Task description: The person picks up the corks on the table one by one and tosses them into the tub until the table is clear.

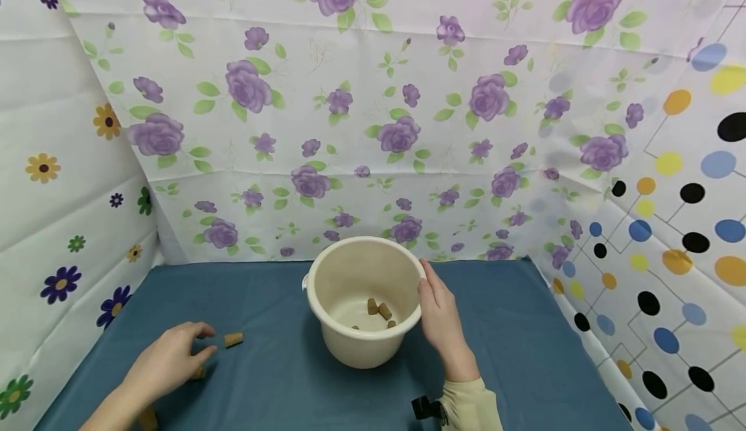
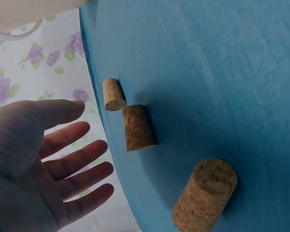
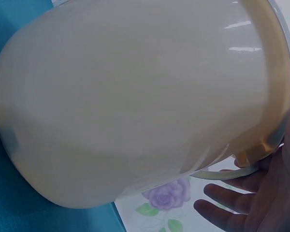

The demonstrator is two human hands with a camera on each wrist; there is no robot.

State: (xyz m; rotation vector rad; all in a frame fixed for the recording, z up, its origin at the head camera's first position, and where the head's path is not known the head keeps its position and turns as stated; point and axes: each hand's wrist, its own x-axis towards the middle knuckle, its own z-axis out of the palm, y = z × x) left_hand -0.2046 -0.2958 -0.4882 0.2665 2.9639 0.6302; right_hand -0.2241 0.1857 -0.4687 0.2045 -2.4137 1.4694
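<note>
My left hand [image 1: 169,360] hovers low over the left part of the table, its fingers spread and nothing held. Just beyond its fingertips lies a cork [image 1: 234,340]; a second cork [image 1: 198,373] is partly hidden under the hand, and a third cork [image 1: 148,418] shows by the wrist. In the left wrist view, the tapered corks [image 2: 138,128] lie apart from the open palm. A cream bucket [image 1: 361,352] stands mid-table with several corks [image 1: 384,311] on its bottom. At its right side my right hand [image 1: 443,318] holds the rim, thumb at the edge and fingers outside.
Blue cloth [image 1: 262,398] covers the table. Behind it hangs a white sheet with purple flowers [image 1: 399,134]; patterned sheets close off the left and right sides. The bucket's handle [image 3: 227,174] hangs beside the right hand's fingers.
</note>
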